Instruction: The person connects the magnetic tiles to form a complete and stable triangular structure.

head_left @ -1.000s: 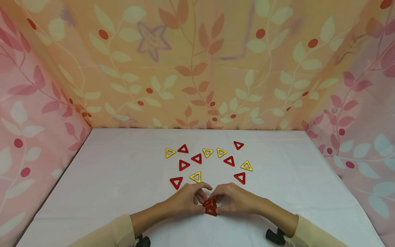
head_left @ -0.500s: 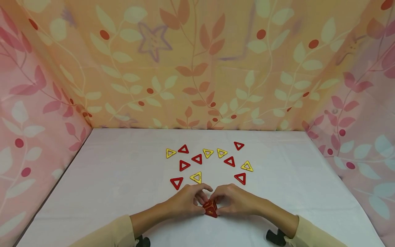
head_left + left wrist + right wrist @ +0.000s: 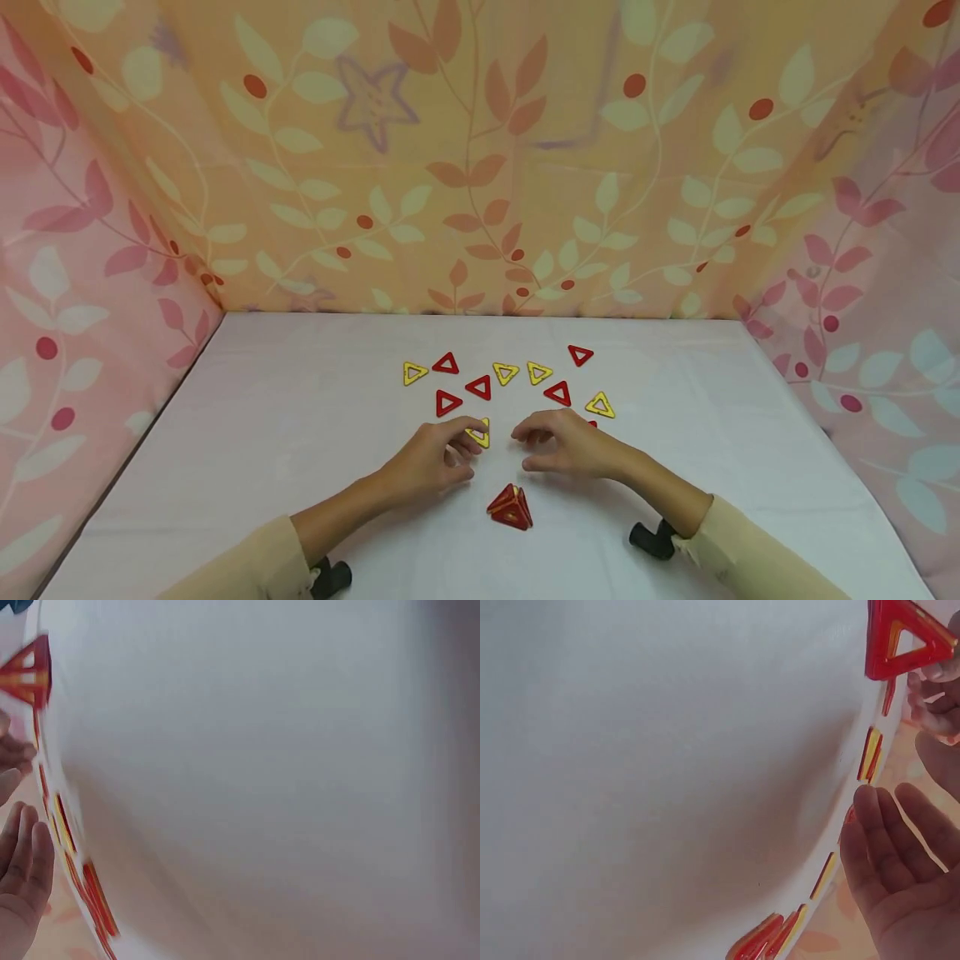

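A small pyramid of red triangular tiles (image 3: pixel 511 508) stands by itself on the table, nearer the person than both hands. It also shows at the upper left of the left wrist view and the upper right of the right wrist view. My left hand (image 3: pixel 429 462) hovers with relaxed fingers and holds nothing. Its fingertips partly cover a yellow triangle tile (image 3: pixel 483 435); whether they touch it I cannot tell. My right hand (image 3: pixel 573 446), fingers loosely bent and holding nothing, is to the right of that tile. It hides most of a red triangle tile (image 3: pixel 592 424).
Several red tiles (image 3: pixel 448 403) and yellow tiles (image 3: pixel 600 405) lie flat and scattered beyond the hands on the white tablecloth (image 3: pixel 300 392). A patterned curtain (image 3: pixel 480 167) rises at the back and both sides. Black wrist mounts (image 3: pixel 652 540) sit near the sleeves.
Both hands have let go of the red pyramid and moved forward and apart, toward the loose tiles. The pyramid stays on the table. The left hand now covers a red tile that was visible earlier.
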`<act>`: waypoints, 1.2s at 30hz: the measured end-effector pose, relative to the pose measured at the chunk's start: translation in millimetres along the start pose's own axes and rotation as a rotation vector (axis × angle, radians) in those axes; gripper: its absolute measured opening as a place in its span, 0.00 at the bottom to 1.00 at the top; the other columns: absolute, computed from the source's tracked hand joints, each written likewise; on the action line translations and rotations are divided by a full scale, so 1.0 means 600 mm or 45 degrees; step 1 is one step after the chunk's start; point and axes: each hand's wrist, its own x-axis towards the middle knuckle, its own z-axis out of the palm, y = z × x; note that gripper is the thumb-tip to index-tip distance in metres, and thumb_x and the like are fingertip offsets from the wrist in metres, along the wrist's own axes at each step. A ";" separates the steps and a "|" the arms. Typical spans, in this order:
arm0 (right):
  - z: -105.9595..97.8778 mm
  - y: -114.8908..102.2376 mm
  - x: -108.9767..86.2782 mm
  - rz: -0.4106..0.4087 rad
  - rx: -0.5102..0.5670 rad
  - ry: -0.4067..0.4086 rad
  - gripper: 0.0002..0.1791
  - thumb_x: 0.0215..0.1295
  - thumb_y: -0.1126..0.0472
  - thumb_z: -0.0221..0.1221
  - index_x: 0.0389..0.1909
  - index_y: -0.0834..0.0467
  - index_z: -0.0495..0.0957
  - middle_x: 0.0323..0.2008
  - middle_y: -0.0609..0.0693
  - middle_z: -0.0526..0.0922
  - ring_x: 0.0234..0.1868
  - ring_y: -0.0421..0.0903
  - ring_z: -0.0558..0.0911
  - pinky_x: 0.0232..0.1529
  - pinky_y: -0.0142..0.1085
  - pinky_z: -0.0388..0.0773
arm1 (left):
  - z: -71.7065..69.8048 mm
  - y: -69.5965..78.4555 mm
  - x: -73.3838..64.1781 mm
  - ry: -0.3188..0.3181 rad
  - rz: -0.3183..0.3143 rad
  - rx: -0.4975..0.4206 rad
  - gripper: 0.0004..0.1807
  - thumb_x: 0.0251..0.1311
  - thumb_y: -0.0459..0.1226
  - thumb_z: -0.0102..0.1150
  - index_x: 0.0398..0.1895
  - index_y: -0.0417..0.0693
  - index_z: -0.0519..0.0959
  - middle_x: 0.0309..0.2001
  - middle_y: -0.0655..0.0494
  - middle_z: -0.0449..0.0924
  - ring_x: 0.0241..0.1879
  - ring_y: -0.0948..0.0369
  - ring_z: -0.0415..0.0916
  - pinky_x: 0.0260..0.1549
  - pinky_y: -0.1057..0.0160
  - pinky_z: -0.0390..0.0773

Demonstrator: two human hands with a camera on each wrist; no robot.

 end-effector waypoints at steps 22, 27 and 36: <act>0.016 0.014 0.068 0.046 0.076 0.052 0.24 0.61 0.62 0.69 0.58 0.58 0.79 0.52 0.47 0.83 0.51 0.43 0.79 0.54 0.38 0.78 | -0.074 -0.055 -0.001 0.024 -0.217 0.167 0.34 0.50 0.20 0.63 0.63 0.48 0.74 0.52 0.55 0.80 0.54 0.55 0.75 0.44 0.60 0.83; 0.022 0.008 0.083 0.021 0.051 0.032 0.23 0.62 0.64 0.68 0.58 0.58 0.79 0.53 0.46 0.83 0.51 0.42 0.78 0.56 0.39 0.77 | -0.076 -0.063 -0.001 -0.034 -0.148 0.133 0.32 0.52 0.20 0.63 0.63 0.46 0.74 0.53 0.54 0.81 0.55 0.55 0.77 0.50 0.57 0.81; 0.030 0.006 0.106 -0.048 0.042 -0.008 0.20 0.62 0.68 0.66 0.56 0.59 0.80 0.51 0.47 0.84 0.53 0.43 0.79 0.58 0.39 0.75 | -0.074 -0.067 0.004 -0.021 -0.092 0.150 0.29 0.53 0.25 0.68 0.60 0.44 0.75 0.50 0.54 0.82 0.51 0.56 0.78 0.51 0.55 0.80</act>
